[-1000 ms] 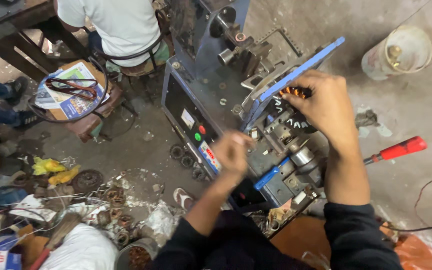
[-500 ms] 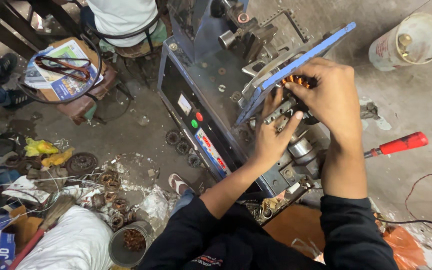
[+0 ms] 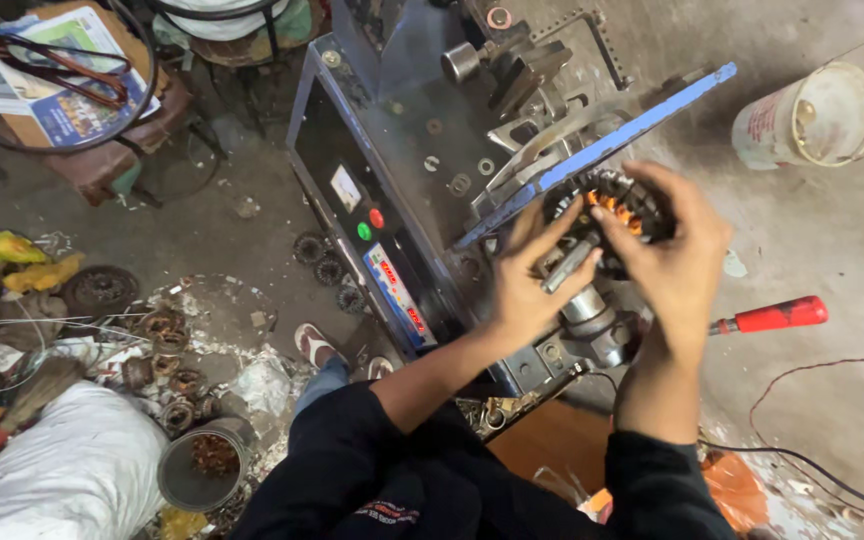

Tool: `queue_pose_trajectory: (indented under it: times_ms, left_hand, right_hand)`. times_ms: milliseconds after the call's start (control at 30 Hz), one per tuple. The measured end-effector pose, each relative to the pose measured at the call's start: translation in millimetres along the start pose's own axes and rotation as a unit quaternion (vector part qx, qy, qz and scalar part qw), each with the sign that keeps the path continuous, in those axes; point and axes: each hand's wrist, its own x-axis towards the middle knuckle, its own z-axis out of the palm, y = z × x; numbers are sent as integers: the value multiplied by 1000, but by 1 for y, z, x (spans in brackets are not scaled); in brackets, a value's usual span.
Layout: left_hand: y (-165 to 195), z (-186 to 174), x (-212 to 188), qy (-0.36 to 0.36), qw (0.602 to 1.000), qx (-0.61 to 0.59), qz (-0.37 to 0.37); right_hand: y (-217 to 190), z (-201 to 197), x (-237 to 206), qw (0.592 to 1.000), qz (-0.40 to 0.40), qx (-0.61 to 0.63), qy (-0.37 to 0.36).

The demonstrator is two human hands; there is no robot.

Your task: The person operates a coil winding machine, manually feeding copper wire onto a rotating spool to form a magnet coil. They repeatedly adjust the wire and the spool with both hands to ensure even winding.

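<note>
both hands have closed in on the round part since half a second ago; my left hand (image 3: 532,285), which was lower on the machine a second back, now meets the right at the same spot.

my right hand (image 3: 677,265) curves over the near and right side of a dark ring-shaped motor core (image 3: 612,205) with orange copper windings, fingers spread wide around its rim. my left hand comes in from the left, fingers half open, tips touching the ring's left edge just above a short metal shaft (image 3: 570,265). neither hand is closed tight; both cup the ring between them.

the ring sits on the machine's right end, directly ahead of both palms, facing up and slightly toward me. the shaft's long axis runs diagonally from the ring down toward me. the two hands are equally close.

outward: a blue metal bar (image 3: 602,150) slants just behind the ring. the grey machine (image 3: 402,130) carries a red button (image 3: 377,218) and a green button (image 3: 363,232) on its left panel. a red-handled tool (image 3: 777,314) lies on the floor right of my wrist, and a white bucket (image 3: 812,115) stands farther off, well apart.

compared with earlier, the view has also dropped nearer to the machine.
</note>
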Motion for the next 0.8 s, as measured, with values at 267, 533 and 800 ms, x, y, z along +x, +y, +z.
queue_pose_trajectory:
  times_ms: [267,533,800]
  left_hand:
    - [-20,-24,19,-67,987,62,134]
    - [-23,-25,22,-73,990,2,118]
    - [-44,-25,15,-100,992,18,68]
  right_hand:
    - [43,32,-33,997,-11,71,21]
    - [57,39,-31,995,-93,6,35]
    - [53,43,-31,995,-66,-9,74]
